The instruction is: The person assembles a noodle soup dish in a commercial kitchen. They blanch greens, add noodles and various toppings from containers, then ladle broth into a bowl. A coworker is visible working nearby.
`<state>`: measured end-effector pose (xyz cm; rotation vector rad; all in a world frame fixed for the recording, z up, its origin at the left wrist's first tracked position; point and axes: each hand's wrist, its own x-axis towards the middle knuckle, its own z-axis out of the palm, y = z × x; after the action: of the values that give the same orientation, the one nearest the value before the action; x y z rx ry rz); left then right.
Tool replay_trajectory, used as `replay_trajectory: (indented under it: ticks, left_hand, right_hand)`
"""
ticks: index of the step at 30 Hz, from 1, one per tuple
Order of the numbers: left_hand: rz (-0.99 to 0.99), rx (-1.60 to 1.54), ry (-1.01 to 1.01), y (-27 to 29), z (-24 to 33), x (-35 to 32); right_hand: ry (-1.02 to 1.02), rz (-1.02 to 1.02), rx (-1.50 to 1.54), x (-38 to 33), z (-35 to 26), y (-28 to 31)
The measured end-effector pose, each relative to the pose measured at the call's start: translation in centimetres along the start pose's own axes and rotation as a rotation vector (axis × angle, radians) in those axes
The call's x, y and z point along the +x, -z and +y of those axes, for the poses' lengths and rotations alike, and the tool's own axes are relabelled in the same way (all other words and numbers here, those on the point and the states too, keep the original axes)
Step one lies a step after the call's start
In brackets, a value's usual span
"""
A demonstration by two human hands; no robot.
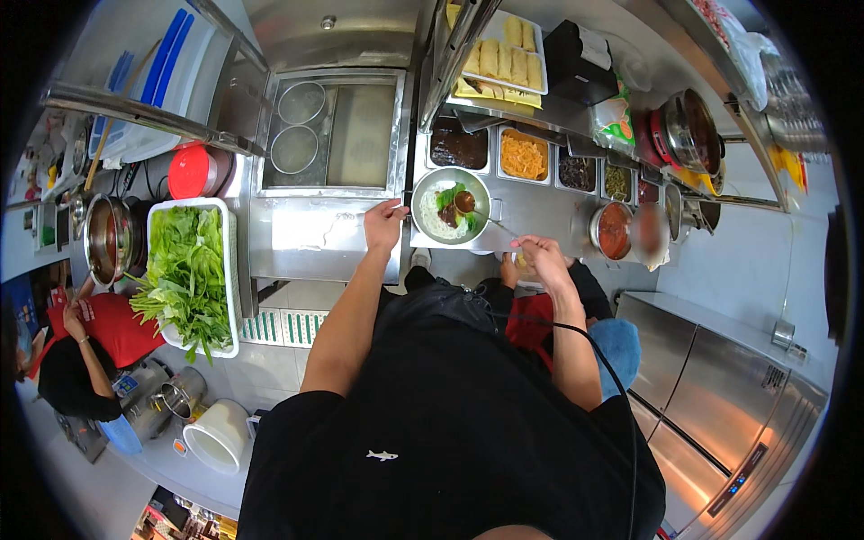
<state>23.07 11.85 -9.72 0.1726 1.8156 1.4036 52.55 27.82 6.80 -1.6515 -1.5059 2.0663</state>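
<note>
A steel bowl (pixel 427 220) stands on the steel counter, holding white noodles, a green leaf and dark sauce. My left hand (pixel 385 224) rests at the bowl's left rim, touching or holding it. My right hand (pixel 541 256) grips a long ladle handle; the ladle's cup (pixel 464 202), full of brown sauce, is over the bowl. Just behind the bowl sit inset tubs of dark sauce (pixel 457 144) and orange shreds (pixel 523 157).
A white crate of leafy greens (pixel 186 270) lies to the left, beside a pot (pixel 106 238) and a red lid (pixel 192 171). A boiling well with round strainers (pixel 301 126) sits behind. A red sauce pot (pixel 613 230) stands right. A person in red crouches at lower left (pixel 85 346).
</note>
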Motion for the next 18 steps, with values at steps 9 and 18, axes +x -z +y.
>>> replay_trajectory:
  ticks: [9, 18]
  left_hand:
    - [0.015, -0.085, 0.049, -0.1, 1.0, -1.3]
    - [-0.001, 0.051, 0.096, 1.2, -3.0, -2.5]
  right_hand:
    - [0.079, 0.036, -0.134, 7.6, -8.4, 0.1]
    - [0.012, 0.189, -0.356, 21.5, -3.7, -4.8]
